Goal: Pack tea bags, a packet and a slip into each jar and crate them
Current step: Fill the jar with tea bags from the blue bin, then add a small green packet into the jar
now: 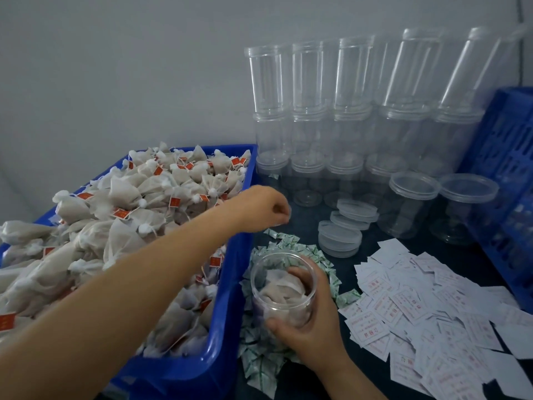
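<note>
Near the desk's front edge, the right hand [310,321] grips an open jar [284,287] of tea bags [281,284] atop green packets [259,362]; the left hand [265,206], fingers curled, contents unclear, hovers beyond the bin [227,307] — steadying the jar upright should ease adding a packet

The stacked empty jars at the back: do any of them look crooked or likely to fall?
Yes. In the stacked empty jars, the top ones at the right end lean to the right, toward the blue crate, though the wide lens may exaggerate this. Those on the left look upright.
</note>
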A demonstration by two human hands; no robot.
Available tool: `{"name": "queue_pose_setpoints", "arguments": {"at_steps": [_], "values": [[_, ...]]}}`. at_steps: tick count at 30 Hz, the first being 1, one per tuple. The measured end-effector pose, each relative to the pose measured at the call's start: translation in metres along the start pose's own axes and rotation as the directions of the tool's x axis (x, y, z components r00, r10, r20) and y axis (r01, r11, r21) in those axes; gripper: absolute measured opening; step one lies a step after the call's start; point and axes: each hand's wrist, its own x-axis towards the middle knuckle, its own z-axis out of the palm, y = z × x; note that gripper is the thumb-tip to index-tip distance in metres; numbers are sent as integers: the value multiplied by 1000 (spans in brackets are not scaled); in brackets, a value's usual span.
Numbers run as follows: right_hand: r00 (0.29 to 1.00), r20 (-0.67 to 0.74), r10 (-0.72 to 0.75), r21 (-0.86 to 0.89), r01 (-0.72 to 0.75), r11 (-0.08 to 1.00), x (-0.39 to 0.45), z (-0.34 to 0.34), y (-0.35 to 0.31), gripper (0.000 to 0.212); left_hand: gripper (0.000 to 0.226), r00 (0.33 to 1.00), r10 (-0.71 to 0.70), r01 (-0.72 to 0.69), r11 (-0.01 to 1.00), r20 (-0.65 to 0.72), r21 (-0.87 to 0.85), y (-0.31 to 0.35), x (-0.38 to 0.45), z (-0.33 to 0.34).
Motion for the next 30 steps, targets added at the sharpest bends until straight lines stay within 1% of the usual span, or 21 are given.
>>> {"name": "queue_pose_setpoints", "arguments": {"at_steps": [3, 6, 8, 12, 16, 19, 22, 24, 25, 27, 30], "values": [[1000, -22, 14, -12, -14, 1000, -2, -1, -2, 96, 23, 989, -42, 13, 979, 141, 202, 2, 34, 23], [996, -74, 49, -4, -49, 999, -1, -6, -3, 96, 30, 961, -66, -46, 918, 267, 395, 0, 59, 45], [991, -103, 80, -4, -81, 997, 0, -10, 0, 101, 40, 943, -81, -86, 879, 324, 469, -3, 70, 56], [991, -104, 87, -26, -91, 996, 0, -14, 7, 107, 44, 929, -8, -187, 852, 370, 489, -10, 86, 65], [993, -70, 91, -50, -95, 994, 0, -14, 8, 111, 37, 904, 17, -236, 853, 428, 465, -14, 89, 75], [992, -60, 113, -42, -116, 992, 0, -13, 8, 114, 29, 910, 41, -260, 833, 413, 489, -13, 89, 78], [992, -55, 111, -37, -113, 993, 0, -13, 6, 112, 23, 908, 40, -285, 788, 416, 546, -9, 88, 73], [993, -46, 111, -37, -113, 993, 1, -15, 4, 110, 18, 923, 32, -263, 779, 383, 569, -3, 86, 65], [993, -41, 110, -38, -112, 993, 2, -15, 3, 108, 16, 937, 35, -236, 797, 347, 556, 0, 83, 59], [993, -39, 113, -30, -114, 993, 3, -15, 3, 106, 15, 966, 61, -175, 869, 252, 463, 6, 75, 45], [994, -43, 105, -34, -107, 994, 2, -15, 4, 103, 15, 992, 99, -114, 972, 78, 207, 16, 54, 20]]}}
